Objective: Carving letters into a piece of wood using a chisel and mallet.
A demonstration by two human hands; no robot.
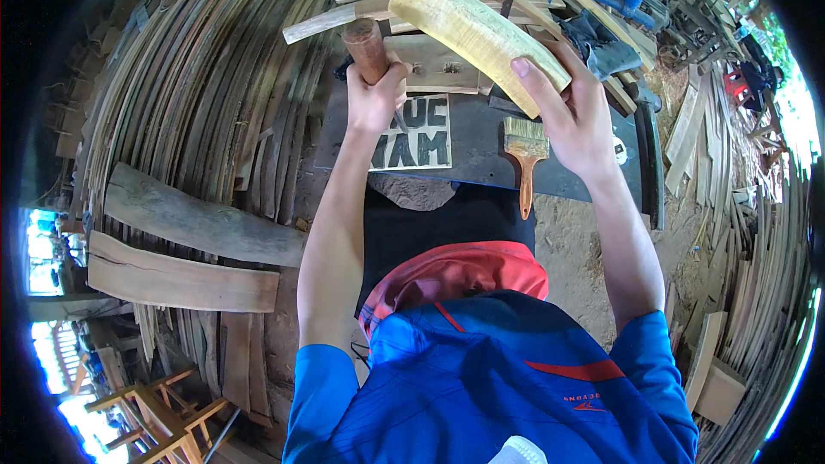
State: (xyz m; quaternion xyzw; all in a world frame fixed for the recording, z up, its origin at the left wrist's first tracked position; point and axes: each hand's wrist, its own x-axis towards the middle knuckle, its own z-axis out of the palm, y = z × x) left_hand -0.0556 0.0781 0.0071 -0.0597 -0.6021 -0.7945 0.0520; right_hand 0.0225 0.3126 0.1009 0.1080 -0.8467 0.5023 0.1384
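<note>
Head view: I look down from afar on a dark, flat worktable (481, 161) with both bare hands above it.
Left hand: the left hand (375, 101) is clenched around the brown, cylindrical wooden handle (364, 45) of a tool; its thin metal shank (400, 120) points down over the lettered panel, and I cannot tell whether the tip touches.
Right hand: the right hand (574, 112) grasps the near end of a thick, curved, pale-yellow wooden block (477, 34), thumb on the face toward me, other fingers over the far edge.
Block: tilted, its far end up and to the left, near the top of the handle.
Panel: a white panel with bold black lettering (436, 127) lies on the worktable, below the left hand.
Brush: a flat paintbrush with pale bristles and an orange-brown handle (526, 150) lies just left of the right wrist, handle toward me.
Left side: I see long, thin brown wooden strips (223, 51) stacked in bulk.
</note>
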